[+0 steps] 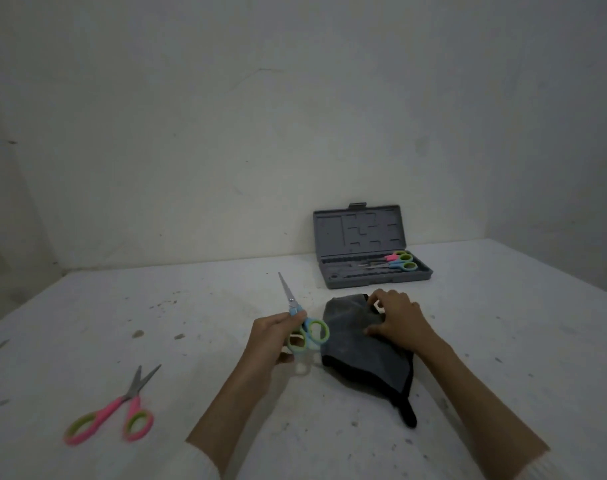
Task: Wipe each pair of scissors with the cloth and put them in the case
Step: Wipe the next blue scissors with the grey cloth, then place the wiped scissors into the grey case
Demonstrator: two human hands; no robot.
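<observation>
Holding the blue-green scissors at frame centre, the left hand has its fingers curled round the handle loops; closed blades point up and slightly left, away from the person. Pink scissors lie lower left on the white tabletop, blades partly open, well apart from both hands. Just right of the held pair, the right hand pinches the upper edge of the dark grey cloth. Likely next: bring blades right onto cloth. Farther back, upper right of the hands, the open grey case already holds two pairs.
</observation>
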